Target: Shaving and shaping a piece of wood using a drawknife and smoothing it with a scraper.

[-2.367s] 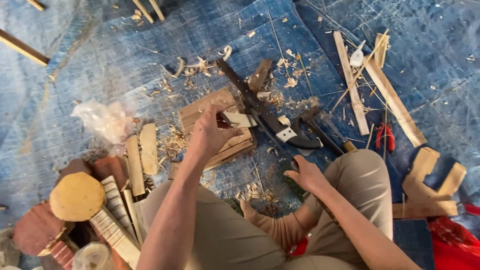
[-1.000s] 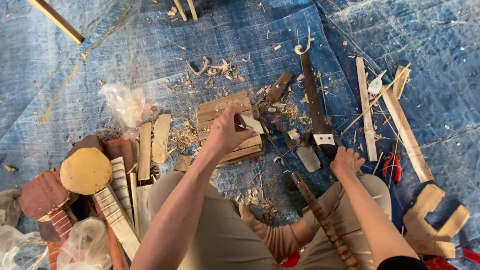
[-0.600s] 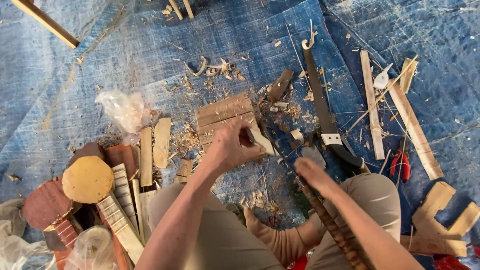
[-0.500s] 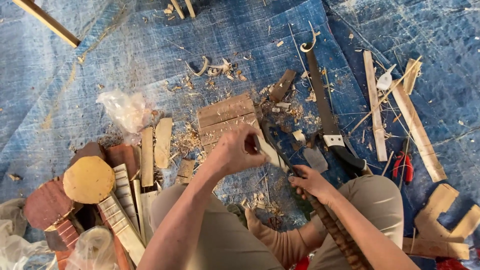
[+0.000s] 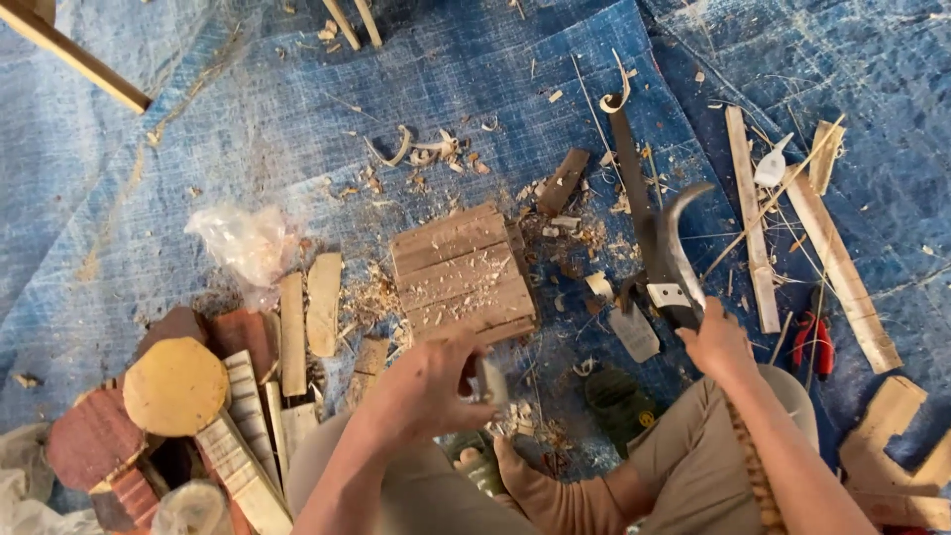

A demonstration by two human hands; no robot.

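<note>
My left hand [image 5: 426, 391] grips a small pale wood piece [image 5: 490, 379] just in front of my knees. Beyond it lies a wooden chopping block [image 5: 461, 269] made of joined planks, dusted with shavings. My right hand [image 5: 715, 342] is closed on the handle of a curved dark-bladed knife [image 5: 674, 248], lifted above the blue tarp [image 5: 297, 129]. A long dark saw-like blade [image 5: 630, 178] with a hooked tip lies beside the knife. My bare foot [image 5: 540, 485] rests between my legs.
A pile of cut boards and a round wooden disc [image 5: 175, 384] sit at the left. A clear plastic bag [image 5: 248, 243] lies near them. Long wooden strips [image 5: 753, 218], red-handled pliers [image 5: 814, 342] and a notched wooden piece [image 5: 892, 446] are at the right. Shavings litter the tarp.
My right hand has taken up the curved knife and raised it. My left hand has drawn back from the block toward my knees with the small wood piece.
</note>
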